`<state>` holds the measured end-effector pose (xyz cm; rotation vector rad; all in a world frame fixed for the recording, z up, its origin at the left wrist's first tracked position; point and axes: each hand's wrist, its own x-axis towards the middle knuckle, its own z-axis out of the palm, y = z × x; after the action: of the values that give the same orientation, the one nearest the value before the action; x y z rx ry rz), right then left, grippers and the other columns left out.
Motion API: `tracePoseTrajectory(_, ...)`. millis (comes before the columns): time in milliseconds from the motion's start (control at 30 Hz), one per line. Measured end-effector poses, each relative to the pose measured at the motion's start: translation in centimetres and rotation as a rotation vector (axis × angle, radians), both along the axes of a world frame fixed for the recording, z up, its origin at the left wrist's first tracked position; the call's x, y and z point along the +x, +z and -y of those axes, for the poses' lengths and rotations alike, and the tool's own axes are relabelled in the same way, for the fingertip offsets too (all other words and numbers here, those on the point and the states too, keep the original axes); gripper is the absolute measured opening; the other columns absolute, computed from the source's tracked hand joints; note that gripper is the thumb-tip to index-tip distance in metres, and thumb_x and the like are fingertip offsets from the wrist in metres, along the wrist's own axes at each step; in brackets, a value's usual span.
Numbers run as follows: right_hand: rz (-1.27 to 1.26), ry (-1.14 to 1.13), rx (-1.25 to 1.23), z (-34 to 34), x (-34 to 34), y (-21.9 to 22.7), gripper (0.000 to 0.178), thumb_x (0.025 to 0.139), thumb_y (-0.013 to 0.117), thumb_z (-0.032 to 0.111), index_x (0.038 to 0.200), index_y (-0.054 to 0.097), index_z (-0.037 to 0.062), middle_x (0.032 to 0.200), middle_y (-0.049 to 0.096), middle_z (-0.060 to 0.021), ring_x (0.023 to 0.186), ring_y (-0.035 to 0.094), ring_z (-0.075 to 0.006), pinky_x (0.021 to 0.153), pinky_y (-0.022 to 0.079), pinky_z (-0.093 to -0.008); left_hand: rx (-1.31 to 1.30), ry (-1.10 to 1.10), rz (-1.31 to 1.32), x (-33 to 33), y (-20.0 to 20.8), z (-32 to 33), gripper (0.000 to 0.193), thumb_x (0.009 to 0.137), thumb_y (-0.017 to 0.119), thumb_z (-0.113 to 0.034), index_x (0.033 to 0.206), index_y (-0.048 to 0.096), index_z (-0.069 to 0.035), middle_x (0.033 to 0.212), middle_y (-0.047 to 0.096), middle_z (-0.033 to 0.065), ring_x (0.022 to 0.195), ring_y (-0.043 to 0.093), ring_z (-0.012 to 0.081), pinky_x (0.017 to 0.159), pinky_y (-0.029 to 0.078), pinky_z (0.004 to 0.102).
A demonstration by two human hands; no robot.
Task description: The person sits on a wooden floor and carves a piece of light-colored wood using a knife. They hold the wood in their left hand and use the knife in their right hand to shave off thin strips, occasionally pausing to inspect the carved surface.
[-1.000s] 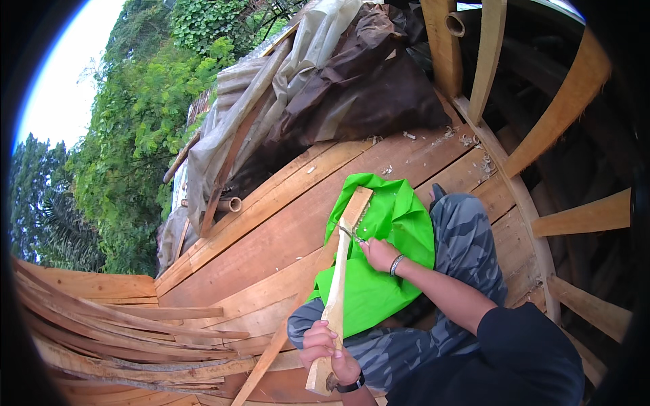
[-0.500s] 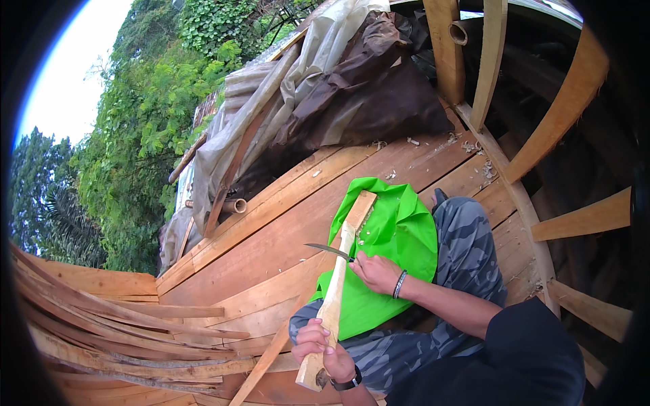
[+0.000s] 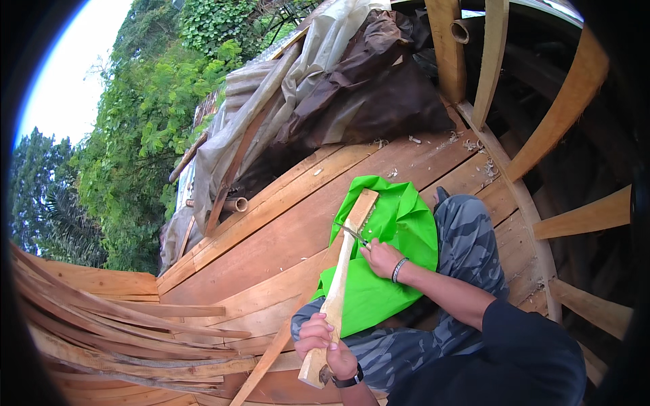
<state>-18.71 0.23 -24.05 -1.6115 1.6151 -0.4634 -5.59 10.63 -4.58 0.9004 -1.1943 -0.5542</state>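
Note:
A pale, roughly carved wooden handle (image 3: 340, 271) with a squared block at its far end slants across my lap. My left hand (image 3: 325, 344) is wrapped round its near, flared end. In my right hand (image 3: 382, 260) is a knife (image 3: 354, 234), its thin curved blade laid against the handle's narrow neck just below the block. Under the far half of the handle, a bright green cloth (image 3: 399, 257) covers my lap, with small shavings on it beside the block.
Thin wooden strips (image 3: 135, 338) are piled at lower left. Curved wooden ribs (image 3: 562, 101) rise along the right. Shavings (image 3: 489, 168) lie on the planks (image 3: 271, 223). A brown and grey tarpaulin (image 3: 379, 88) covers a heap at the far side, with a bamboo pole (image 3: 237, 204) sticking out.
My right hand has moved away from me and slightly right, carrying the knife up the handle toward the block. The blade's angle has turned. My left hand keeps its grip.

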Motion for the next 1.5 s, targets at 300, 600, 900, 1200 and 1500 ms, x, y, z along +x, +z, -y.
tracePoseTrajectory(300,0.026,0.049,-0.071,-0.4,0.7,2.6,0.042,0.1,0.036,0.038,0.098,0.049,-0.0023,0.067,0.062,-0.0244,0.066,0.062,-0.0446,0.062,0.05,-0.0544,-0.029,0.037,-0.022,0.3,-0.2,0.2,0.024,0.07,0.057,-0.014,0.08,0.036,-0.01,0.071,0.039,0.0043,0.07,0.043,0.0179,0.081,0.043,0.044)
tracePoseTrajectory(600,0.058,0.097,-0.119,-1.0,1.3,3.8,0.041,0.099,0.038,0.038,0.096,0.049,-0.0011,0.069,0.063,-0.0232,0.066,0.063,-0.0439,0.062,0.05,-0.0538,-0.028,0.055,0.017,1.1,-0.6,0.0,0.026,0.069,0.056,-0.015,0.082,0.034,-0.011,0.073,0.039,0.0044,0.07,0.043,0.0185,0.081,0.042,0.044)
tracePoseTrajectory(900,0.102,0.233,-0.178,-1.8,0.3,5.7,0.042,0.099,0.038,0.039,0.096,0.049,-0.0013,0.076,0.065,-0.0235,0.073,0.064,-0.0428,0.064,0.051,-0.0531,-0.036,0.081,0.016,0.7,-0.6,0.0,0.027,0.068,0.056,-0.016,0.082,0.034,-0.011,0.073,0.039,0.0042,0.07,0.044,0.0188,0.083,0.043,0.0445)
tracePoseTrajectory(1200,0.102,0.143,-0.112,-0.9,-0.5,4.0,0.042,0.099,0.038,0.041,0.1,0.051,0.0003,0.076,0.065,-0.0243,0.072,0.064,-0.0435,0.065,0.051,-0.0529,-0.044,0.091,0.033,0.7,-0.6,0.0,0.027,0.067,0.055,-0.016,0.082,0.033,-0.011,0.073,0.038,0.0049,0.07,0.043,0.0193,0.082,0.043,0.0453)
tracePoseTrajectory(1500,-0.01,0.072,-0.016,-0.1,-1.1,2.8,0.043,0.099,0.038,0.04,0.1,0.054,0.0001,0.078,0.066,-0.0232,0.073,0.065,-0.0422,0.066,0.051,-0.0535,-0.002,0.09,-0.012,1.0,-0.8,-0.2,0.027,0.067,0.055,-0.016,0.083,0.033,-0.011,0.074,0.038,0.0047,0.073,0.043,0.0192,0.086,0.042,0.0448)
